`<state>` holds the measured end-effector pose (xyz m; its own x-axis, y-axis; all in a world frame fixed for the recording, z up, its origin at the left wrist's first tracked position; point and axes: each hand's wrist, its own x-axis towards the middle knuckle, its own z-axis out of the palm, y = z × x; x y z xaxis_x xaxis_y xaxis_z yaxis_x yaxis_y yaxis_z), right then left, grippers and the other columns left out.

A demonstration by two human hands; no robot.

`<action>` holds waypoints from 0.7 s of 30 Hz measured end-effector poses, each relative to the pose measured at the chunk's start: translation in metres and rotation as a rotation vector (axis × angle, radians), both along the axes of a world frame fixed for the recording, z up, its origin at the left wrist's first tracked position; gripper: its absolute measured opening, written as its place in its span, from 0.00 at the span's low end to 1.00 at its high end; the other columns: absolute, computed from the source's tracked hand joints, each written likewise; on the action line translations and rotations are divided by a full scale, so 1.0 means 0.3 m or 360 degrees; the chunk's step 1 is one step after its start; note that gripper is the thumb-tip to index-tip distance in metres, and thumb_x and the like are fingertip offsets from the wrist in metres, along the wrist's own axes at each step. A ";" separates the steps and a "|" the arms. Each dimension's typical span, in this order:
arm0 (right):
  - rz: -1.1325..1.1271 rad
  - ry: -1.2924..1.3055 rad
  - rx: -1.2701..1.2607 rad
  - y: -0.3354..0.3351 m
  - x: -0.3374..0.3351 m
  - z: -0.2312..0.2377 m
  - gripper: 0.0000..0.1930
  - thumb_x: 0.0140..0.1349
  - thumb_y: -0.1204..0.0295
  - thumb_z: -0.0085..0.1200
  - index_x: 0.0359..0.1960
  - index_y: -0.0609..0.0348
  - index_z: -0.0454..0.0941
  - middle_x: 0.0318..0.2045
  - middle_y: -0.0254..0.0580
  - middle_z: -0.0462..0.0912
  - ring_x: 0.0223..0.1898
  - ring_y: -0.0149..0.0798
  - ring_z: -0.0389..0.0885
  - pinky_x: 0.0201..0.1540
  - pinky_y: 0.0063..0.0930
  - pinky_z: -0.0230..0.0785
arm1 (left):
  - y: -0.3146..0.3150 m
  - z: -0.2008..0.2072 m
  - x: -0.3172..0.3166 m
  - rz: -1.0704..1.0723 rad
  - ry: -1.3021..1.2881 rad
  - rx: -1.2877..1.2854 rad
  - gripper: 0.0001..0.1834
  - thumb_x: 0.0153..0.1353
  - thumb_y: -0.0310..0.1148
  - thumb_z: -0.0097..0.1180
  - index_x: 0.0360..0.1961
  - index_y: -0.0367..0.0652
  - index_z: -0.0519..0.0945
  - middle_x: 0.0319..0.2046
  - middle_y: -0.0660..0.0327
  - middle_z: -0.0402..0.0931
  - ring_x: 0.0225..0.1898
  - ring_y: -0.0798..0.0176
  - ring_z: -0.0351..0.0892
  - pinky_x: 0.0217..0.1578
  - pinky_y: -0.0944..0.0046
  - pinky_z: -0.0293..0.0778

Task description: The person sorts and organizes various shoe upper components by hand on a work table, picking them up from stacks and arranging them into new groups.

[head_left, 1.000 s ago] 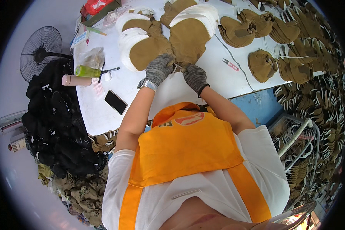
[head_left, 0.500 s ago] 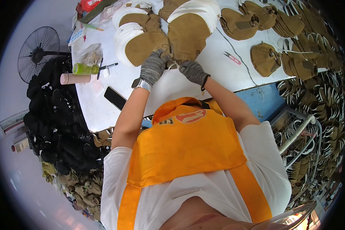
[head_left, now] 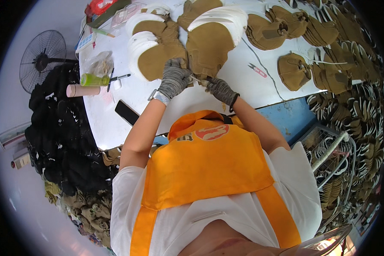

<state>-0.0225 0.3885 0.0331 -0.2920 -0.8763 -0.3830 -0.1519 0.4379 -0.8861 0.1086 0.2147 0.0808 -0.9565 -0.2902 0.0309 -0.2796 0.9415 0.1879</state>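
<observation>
Two neighbouring stacks of brown shoe uppers with white padded edges lie on the white table in front of me. My left hand (head_left: 175, 78), in a grey knit glove, is closed on the lower edge of the left brown upper (head_left: 155, 59). Close by, my right hand (head_left: 221, 91), gloved too, has its fingers pinched together just below the right brown upper (head_left: 209, 47). A thin light strip (head_left: 195, 78) runs between the two hands. What lies within the right fingers is too small to make out.
Pink-handled thread snips (head_left: 257, 70) and a dark cord (head_left: 264, 68) lie to the right, near more brown uppers (head_left: 294, 71). At left are a phone (head_left: 126, 112), a pink bottle (head_left: 83, 90) and a green container (head_left: 94, 80). A wire rack (head_left: 328, 145) stands at lower right.
Both hands have shifted slightly toward me, and the two front uppers have moved a little the same way. The fingers stay closed at the uppers' lower edges.
</observation>
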 end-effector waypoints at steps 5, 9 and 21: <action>-0.0293 0.0899 -0.0441 -0.042 -0.023 0.224 0.15 0.65 0.61 0.47 0.44 0.55 0.80 0.38 0.53 0.82 0.38 0.51 0.79 0.43 0.38 0.72 | -0.070 0.242 -0.031 -0.0014 0.0294 0.0471 0.14 0.49 0.37 0.65 0.37 0.43 0.82 0.42 0.51 0.73 0.48 0.47 0.70 0.54 0.51 0.62; -0.0357 0.0266 -0.0935 0.001 -0.102 0.631 0.11 0.65 0.68 0.51 0.45 0.57 0.80 0.34 0.43 0.84 0.36 0.37 0.82 0.40 0.27 0.74 | -0.078 0.555 -0.057 0.0019 0.0210 0.1344 0.22 0.52 0.31 0.65 0.49 0.39 0.73 0.41 0.59 0.74 0.44 0.61 0.73 0.49 0.62 0.70; -0.0359 0.1577 0.0383 0.418 -0.487 -0.052 0.17 0.57 0.62 0.55 0.50 0.45 0.77 0.46 0.42 0.79 0.46 0.48 0.78 0.47 0.42 0.70 | 0.044 0.597 0.039 0.0502 0.0317 0.2199 0.19 0.58 0.45 0.60 0.37 0.37 0.80 0.29 0.65 0.78 0.35 0.71 0.75 0.43 0.70 0.71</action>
